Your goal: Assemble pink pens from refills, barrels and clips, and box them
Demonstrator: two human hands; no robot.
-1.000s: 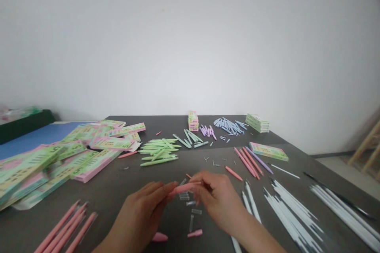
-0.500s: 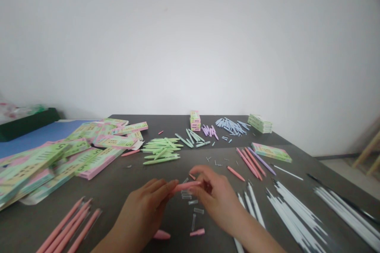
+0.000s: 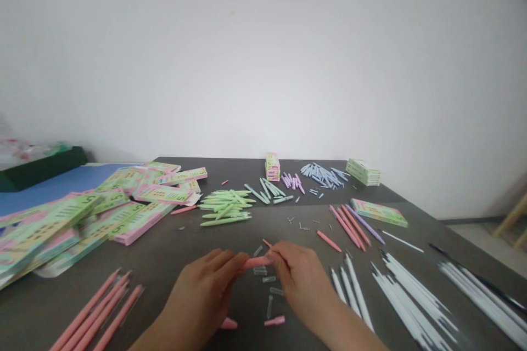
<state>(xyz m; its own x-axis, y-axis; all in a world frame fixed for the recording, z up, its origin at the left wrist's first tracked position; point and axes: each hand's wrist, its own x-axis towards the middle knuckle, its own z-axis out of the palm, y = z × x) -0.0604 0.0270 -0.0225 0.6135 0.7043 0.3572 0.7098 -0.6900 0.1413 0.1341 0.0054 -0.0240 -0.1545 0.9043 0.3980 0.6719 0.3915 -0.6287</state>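
Between my hands, above the dark table, is a pink pen barrel point(image 3: 256, 262). My left hand point(image 3: 206, 288) is closed around its left end. At the other end, the fingers of my right hand point(image 3: 300, 274) pinch it, and they hide that tip. Below and between the hands lie several clear plastic tubes point(image 3: 269, 306) and a small pink pen part point(image 3: 274, 321). Another pink piece point(image 3: 229, 323) shows partly from behind my left wrist. A thin pink piece point(image 3: 267, 243) lies just beyond my right fingertips.
Pink pens point(image 3: 105, 307) lie at front left, printed boxes point(image 3: 135, 214) behind them. Green barrels point(image 3: 226, 207) and blue barrels point(image 3: 323, 175) form piles further back. White refills point(image 3: 411, 296) spread to the right, near pink barrels point(image 3: 348, 225) and a flat box point(image 3: 379, 212).
My right fingers have closed in over the right end of the pink barrel, covering more of it. My left hand keeps its hold. The view has shifted slightly.
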